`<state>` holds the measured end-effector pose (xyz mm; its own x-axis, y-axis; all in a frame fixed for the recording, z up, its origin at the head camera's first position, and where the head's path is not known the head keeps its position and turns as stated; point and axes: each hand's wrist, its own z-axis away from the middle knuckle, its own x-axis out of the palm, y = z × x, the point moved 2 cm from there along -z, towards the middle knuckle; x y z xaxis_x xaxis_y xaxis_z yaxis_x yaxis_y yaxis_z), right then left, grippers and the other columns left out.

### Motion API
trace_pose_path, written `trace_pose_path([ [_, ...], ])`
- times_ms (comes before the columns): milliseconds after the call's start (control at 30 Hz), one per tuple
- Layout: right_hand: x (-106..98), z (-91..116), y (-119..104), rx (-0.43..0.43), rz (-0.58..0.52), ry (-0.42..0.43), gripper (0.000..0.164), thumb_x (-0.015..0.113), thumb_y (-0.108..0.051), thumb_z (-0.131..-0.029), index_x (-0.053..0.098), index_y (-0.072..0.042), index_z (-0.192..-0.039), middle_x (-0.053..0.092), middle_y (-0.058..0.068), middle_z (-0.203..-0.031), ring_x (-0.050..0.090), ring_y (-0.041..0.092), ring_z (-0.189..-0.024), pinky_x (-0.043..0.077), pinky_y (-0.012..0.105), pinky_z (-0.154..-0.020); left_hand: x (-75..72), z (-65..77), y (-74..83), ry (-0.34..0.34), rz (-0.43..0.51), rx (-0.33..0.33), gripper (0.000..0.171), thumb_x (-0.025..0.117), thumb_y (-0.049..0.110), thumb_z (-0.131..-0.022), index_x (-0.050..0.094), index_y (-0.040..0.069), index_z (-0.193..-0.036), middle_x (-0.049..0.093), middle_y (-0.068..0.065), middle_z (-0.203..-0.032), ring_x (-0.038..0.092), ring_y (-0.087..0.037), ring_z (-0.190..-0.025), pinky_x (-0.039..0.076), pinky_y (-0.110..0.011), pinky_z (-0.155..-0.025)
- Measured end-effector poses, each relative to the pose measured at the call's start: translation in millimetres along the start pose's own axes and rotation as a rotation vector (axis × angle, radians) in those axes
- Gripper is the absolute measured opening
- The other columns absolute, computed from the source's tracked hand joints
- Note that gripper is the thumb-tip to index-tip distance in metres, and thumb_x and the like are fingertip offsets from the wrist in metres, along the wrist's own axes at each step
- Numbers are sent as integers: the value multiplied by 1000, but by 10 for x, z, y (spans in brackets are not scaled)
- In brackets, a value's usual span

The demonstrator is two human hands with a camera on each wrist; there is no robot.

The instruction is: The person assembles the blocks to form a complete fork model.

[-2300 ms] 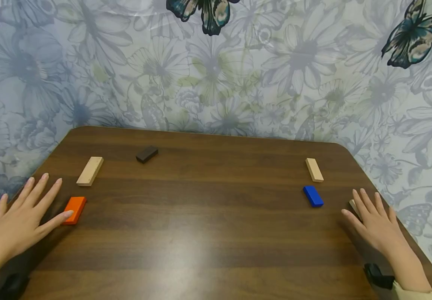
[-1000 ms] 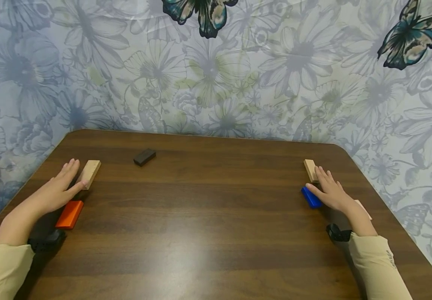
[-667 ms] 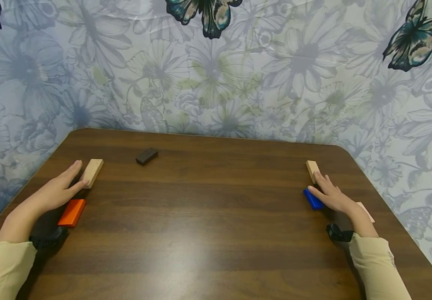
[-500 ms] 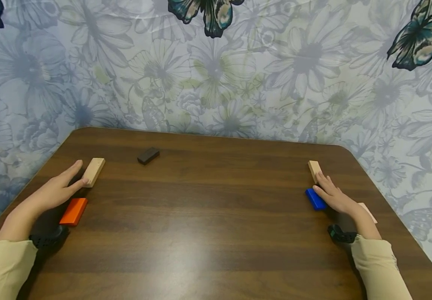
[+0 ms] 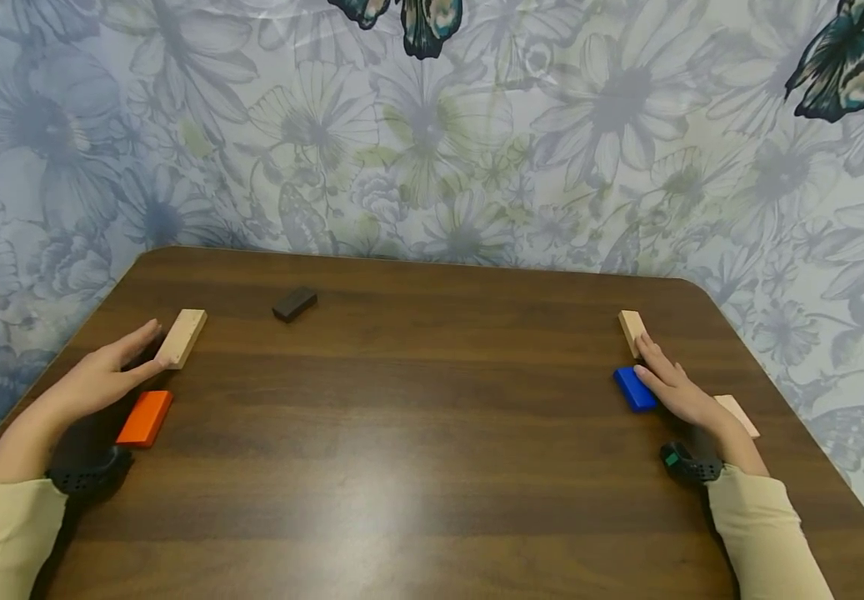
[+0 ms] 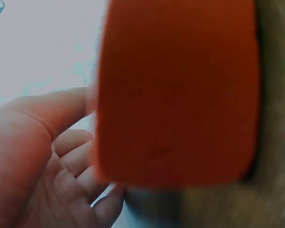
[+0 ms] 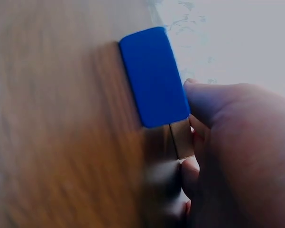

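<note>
In the head view my left hand [image 5: 97, 379] lies beside the plain wooden block [image 5: 182, 337] at the table's left, thumb tip at its near end and index finger extended along its left side. The orange block [image 5: 144, 418] lies just nearer, below the thumb; it looms large in the left wrist view, covering part of the fingers. My right hand [image 5: 682, 392] reaches between the blue block [image 5: 632, 389] and another plain wooden block [image 5: 630, 332]. Its thumb is at the blue block's right edge and its fingertips are by the wooden block's near end.
A third plain block [image 5: 736, 415] lies right of the right wrist, partly hidden by it. A dark brown block [image 5: 295, 304] sits towards the table's [image 5: 432, 400] back left. Behind the far edge rises a flowered wall covering [image 5: 432, 150] with butterflies.
Both hands moved inward and away from the body, the left from beside the orange block, the right from over the third plain block, uncovering most of it. Lately they barely move; the blocks stay put.
</note>
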<state>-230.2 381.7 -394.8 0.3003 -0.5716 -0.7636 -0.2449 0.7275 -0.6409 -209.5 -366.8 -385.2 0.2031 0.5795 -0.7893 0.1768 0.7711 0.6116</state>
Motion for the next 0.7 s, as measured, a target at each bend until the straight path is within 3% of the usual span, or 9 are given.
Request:
trace_pose_path([
  [333,13,-10,26,-11,18,20,59,29,-23,-104,-2,3,-147,-10,25,-151,-12,43,-135,-14,66,-96,-2,-46,17,62,-140,-51,78,60,36,-92,22,-8,-144,29,-44,-131,31,-61,-113,27,-70,-85],
  [700,16,44,22,-22,13,36,59,31,-22,-104,-1,3,-148,-8,25,-151,-9,43,-135,-14,65,-97,0,-1,8,103,-142,-87,72,62,37,-90,35,-9,-139,36,-44,-126,36,-59,-112,31,-68,-82],
])
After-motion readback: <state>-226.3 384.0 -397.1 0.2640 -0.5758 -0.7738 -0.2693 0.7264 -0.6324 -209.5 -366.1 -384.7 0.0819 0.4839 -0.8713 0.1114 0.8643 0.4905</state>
